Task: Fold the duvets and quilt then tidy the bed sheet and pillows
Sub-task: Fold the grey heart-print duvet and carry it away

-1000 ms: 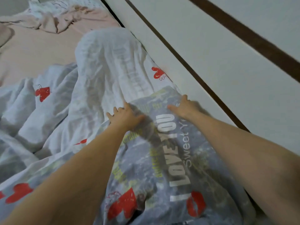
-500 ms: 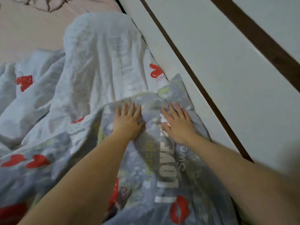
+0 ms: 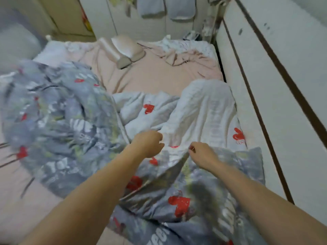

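Two bare forearms enter from the bottom edge, hands close together but not touching. Left hand: fingers curled around a fold of the grey printed duvet. Right hand: fingers curled, pinching the same duvet's edge just beside the left. One duvet counted, grey side with red hearts and white lettering, pale underside turned up past the hands; it lies rumpled over the near half of the bed, one heap bunched at left and blurred, lettering there unreadable, lower part cut off by the frame. Pink bed sheet shows bare beyond the duvet and along the near left. One beige pillow sits upright near the far end. A pink crumpled cloth lies at far right, possibly the quilt; view too soft to confirm. One white pillow at far left, partly hidden by the duvet heap. White wall panel with dark strips runs along the bed's right side
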Tool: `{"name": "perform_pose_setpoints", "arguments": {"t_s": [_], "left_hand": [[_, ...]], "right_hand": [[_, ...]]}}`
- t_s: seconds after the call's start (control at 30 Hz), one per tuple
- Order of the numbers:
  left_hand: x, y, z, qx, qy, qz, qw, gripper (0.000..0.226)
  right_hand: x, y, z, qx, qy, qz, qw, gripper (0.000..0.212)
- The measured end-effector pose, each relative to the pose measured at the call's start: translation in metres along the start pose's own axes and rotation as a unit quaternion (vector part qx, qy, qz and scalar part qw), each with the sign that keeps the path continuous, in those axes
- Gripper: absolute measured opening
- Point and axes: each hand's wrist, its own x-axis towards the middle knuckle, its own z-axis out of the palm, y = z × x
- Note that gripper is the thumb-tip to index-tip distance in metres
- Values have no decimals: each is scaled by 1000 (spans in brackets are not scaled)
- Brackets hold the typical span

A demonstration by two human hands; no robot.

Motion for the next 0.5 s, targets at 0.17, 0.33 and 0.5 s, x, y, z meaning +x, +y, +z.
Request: {"name": "perform_pose_setpoints", "arguments": {"t_s": [0.17,0.33,0.5], "left_hand": [[-114,-147,-15,-33,12,-144,989,38],[-236,-297,13,-74,21,-257,963,35],[-340,-427,30,-93,2,-323,942,36]], "right_hand": [[-1,-178,14,-44,-45,-133,989,22],[-18,-354,72,-72,-90,-215,970,27],[-42,-500,134,-85,-104,-268,954,23]]}}
